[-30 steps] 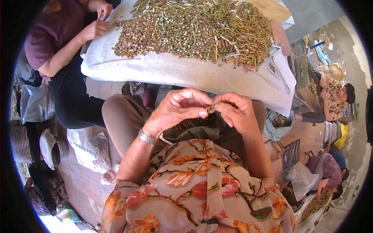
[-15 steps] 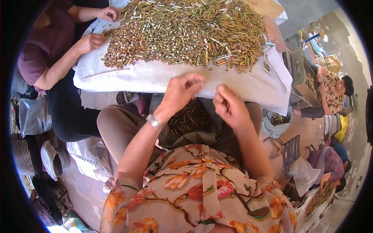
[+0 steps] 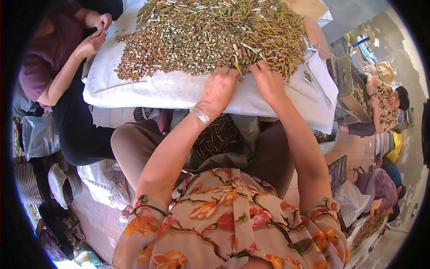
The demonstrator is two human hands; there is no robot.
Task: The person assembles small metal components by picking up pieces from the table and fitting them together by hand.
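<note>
A big heap of small metal parts covers the white-clothed table (image 3: 179,91) before me: short nut-like pieces (image 3: 148,54) on the left, longer brass-coloured pins (image 3: 273,33) on the right. My left hand (image 3: 219,87) is at the heap's front edge, fingers bent and pressed together by the short pieces. Just right of it, my right hand (image 3: 269,84) reaches to the front of the pins with fingers pinched. Fingertips and whatever they grip are too small or hidden to make out. Between my knees sits a dark bag (image 3: 245,157) with many slim metal pieces (image 3: 219,140) inside.
One thin stick (image 3: 117,87) lies at the cloth's left, another (image 3: 302,93) at its right. A white paper (image 3: 321,76) rests by the right edge. On the left a co-worker's hands (image 3: 92,42) meet near the table corner. White plastic bag (image 3: 105,184) on the floor.
Both my hands have moved forward from over the table's near edge to the front of the heap. The co-worker's hands have come together, away from the heap.
</note>
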